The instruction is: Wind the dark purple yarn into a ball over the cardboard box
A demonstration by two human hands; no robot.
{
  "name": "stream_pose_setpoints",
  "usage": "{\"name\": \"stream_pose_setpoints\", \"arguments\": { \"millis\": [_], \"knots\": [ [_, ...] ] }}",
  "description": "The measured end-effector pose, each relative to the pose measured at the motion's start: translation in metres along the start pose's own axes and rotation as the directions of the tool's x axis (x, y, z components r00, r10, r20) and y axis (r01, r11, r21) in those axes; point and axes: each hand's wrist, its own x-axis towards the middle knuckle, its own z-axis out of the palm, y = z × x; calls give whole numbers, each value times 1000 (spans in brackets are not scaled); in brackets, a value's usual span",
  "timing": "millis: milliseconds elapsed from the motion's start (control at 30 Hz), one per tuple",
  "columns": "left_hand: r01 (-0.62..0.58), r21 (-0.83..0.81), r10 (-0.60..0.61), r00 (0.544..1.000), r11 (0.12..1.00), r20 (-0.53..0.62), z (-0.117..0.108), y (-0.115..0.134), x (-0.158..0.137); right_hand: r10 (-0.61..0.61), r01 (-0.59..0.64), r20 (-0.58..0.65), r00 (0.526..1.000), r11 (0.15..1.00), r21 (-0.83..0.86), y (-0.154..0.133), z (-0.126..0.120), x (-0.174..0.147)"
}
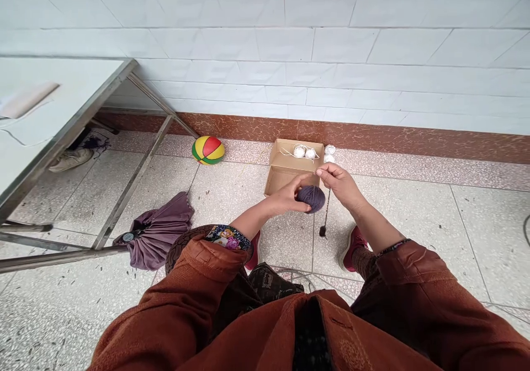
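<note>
My left hand is closed around a ball of dark purple yarn, held above the floor. To its right, my right hand pinches a strand of yarn between thumb and finger. A dark strand hangs below that hand, with a small dark tuft at its lower end. Behind the hands an open cardboard box stands on the floor by the wall. White yarn balls rest in its lid part, and more white balls sit just right of the box.
A colourful ball lies by the wall, left of the box. A folded purple umbrella is on the floor near the metal table frame. Under the table is a shoe. My red shoes flank the hanging strand.
</note>
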Motion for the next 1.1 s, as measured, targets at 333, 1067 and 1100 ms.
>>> {"name": "stream_pose_setpoints", "arguments": {
  "millis": [333, 1067, 1100],
  "knots": [
    [-214, -450, 102, 960, 867, -260, -2, 16, 5, 1, 36, 197, 980, 983, -182, 15, 11, -11],
    [-140, -315, 51, 960, 938, -276, -3, 19, 3, -75, 120, 154, 985, 944, -308, 14, 13, 1],
    [-141, -269, 41, 936, 953, -348, -4, 17, 5, -68, 130, 200, 977, 940, -315, 15, 13, -2]
  ]
}}
